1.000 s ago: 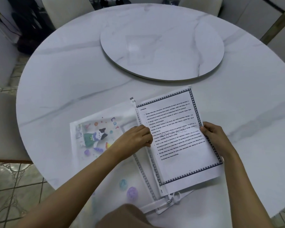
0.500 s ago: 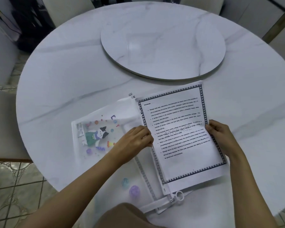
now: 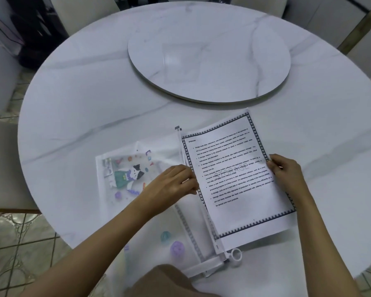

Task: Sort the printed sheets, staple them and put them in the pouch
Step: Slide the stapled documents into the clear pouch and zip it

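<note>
A stack of printed sheets (image 3: 242, 189) with a dark patterned border and a "STORAGE" heading lies on the white marble table (image 3: 94, 99). Its left edge sits at the zip opening of a translucent pouch (image 3: 137, 174) printed with a cartoon cat figure. My right hand (image 3: 286, 172) pinches the sheets' right edge. My left hand (image 3: 176, 183) grips the pouch's upper flap at the zip edge, beside the sheets' left margin. A white ring-shaped zip pull (image 3: 236, 255) lies at the near end of the zip. No stapler is in view.
A round marble turntable (image 3: 210, 58) sits in the middle of the table, beyond the papers. Chairs (image 3: 81, 9) stand at the far side and a chair seat (image 3: 2, 163) on the left. Tiled floor (image 3: 15, 236) shows below the table's near-left edge.
The sheets have shifted slightly to the right and up, with my right hand moving along. My left hand has stayed at the zip edge of the pouch.
</note>
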Action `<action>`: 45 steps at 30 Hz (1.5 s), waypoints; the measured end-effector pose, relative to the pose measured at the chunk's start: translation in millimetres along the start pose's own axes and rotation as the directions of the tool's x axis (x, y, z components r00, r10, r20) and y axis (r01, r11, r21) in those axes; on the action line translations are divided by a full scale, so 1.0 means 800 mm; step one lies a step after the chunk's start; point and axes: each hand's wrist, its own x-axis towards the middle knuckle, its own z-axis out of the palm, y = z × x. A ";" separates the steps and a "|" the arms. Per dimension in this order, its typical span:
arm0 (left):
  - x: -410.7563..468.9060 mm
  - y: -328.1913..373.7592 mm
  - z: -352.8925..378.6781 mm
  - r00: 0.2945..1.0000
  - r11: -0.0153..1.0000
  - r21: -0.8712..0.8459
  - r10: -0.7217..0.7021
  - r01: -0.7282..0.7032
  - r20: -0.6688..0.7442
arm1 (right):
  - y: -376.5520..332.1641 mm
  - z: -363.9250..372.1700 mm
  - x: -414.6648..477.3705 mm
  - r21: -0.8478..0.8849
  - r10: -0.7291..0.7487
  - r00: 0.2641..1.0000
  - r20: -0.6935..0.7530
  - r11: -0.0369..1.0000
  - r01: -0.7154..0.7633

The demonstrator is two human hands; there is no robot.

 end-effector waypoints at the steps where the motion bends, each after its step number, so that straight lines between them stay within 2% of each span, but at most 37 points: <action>1: -0.003 0.002 -0.003 1.000 1.000 -0.001 0.008 -0.008 -0.014 | 0.000 -0.002 -0.002 0.009 -0.002 1.000 0.000 1.000 0.002; 4: -0.009 0.004 -0.007 1.000 1.000 -0.006 0.002 -0.002 -0.021 | 0.002 -0.008 -0.009 0.052 -0.001 1.000 0.025 0.999 0.000; 14: 0.007 0.001 0.004 0.997 1.000 -0.010 -0.003 0.004 0.084 | -0.015 -0.029 -0.008 0.163 -0.022 0.996 0.081 0.987 0.008; 22: 0.016 -0.004 0.005 0.988 0.999 -0.026 -0.038 0.042 0.150 | -0.021 -0.040 0.008 0.149 -0.027 0.987 0.158 0.989 0.003; 30: 0.025 -0.012 -0.002 0.972 0.997 -0.046 -0.048 0.060 0.231 | -0.033 -0.045 0.028 0.206 -0.005 0.970 0.244 0.977 -0.047; 35: 0.023 -0.012 -0.005 0.972 0.998 -0.034 -0.045 0.054 0.230 | -0.027 -0.060 0.032 0.270 0.014 0.966 0.257 0.959 -0.086; 39: 0.023 -0.012 -0.003 0.966 0.998 -0.031 -0.046 0.055 0.256 | -0.022 -0.068 0.033 0.266 0.028 0.951 0.308 0.957 -0.114; 42: 0.024 -0.012 -0.002 0.965 0.998 -0.026 -0.041 0.050 0.258 | -0.022 -0.070 0.031 0.239 0.073 0.953 0.294 0.960 -0.147; 45: 0.025 -0.012 -0.002 0.969 0.997 -0.047 -0.041 0.054 0.242 | -0.020 -0.070 0.030 0.141 0.128 0.941 0.313 0.974 -0.179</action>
